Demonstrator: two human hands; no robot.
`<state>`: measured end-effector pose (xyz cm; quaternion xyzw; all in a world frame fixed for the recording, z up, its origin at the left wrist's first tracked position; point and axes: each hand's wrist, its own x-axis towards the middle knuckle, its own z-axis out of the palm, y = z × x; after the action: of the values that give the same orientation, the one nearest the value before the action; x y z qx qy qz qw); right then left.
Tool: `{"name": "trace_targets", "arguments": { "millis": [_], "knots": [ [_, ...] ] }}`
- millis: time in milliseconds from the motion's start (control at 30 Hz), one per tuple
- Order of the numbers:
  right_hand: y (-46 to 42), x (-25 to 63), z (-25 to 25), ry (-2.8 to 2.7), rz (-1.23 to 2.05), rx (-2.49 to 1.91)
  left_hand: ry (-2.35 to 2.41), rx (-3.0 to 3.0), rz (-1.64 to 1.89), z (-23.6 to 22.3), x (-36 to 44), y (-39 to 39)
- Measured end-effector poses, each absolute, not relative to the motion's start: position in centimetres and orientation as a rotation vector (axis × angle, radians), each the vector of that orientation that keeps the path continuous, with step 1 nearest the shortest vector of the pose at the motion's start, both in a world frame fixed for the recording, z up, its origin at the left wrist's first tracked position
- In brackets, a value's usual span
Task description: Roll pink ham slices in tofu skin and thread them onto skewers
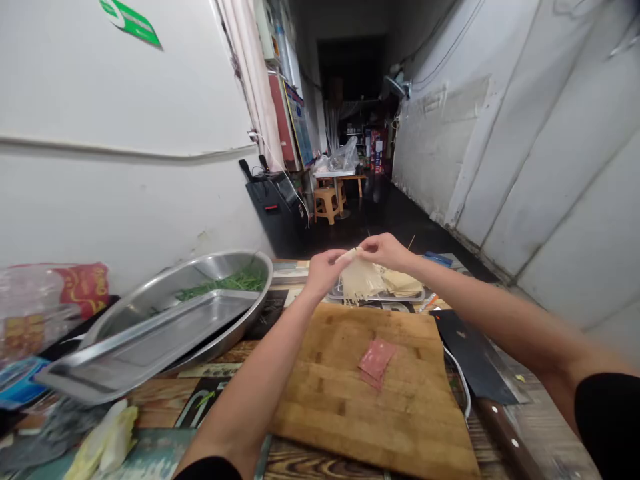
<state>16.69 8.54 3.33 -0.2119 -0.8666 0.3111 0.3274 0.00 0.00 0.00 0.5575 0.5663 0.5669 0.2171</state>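
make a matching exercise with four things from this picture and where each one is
Things
1. pink slices
2. greens
3. cleaver
4. pale sheet

Places
A. right of the board
B. in the big metal bowl
C. between left hand and right hand
D. on the board

Pairs: 1-D, 2-B, 3-A, 4-C

The cutting board lies before me on the table, with meat slices on it. Just beyond its far edge sits a small tray bearing thin sheets. My left hand and right hand hold a single sheet above it. Right of the board: cleaver, handle toward me. Far left: basin containing greens; a long tray rests across its near part. Near left: cabbage leaves.
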Motion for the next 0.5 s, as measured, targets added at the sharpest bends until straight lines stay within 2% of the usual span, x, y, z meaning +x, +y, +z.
{"name": "trace_targets", "arguments": {
  "millis": [233,500],
  "knots": [
    [6.3,17.3,4.1,-2.132,1.050,-0.640,1.593,1.687,1.460,1.3,0.6,-0.6],
    [5.7,18.4,5.1,-2.119,1.057,-0.800,1.568,1.752,1.456,1.3,1.9,-0.4]
  ]
}}
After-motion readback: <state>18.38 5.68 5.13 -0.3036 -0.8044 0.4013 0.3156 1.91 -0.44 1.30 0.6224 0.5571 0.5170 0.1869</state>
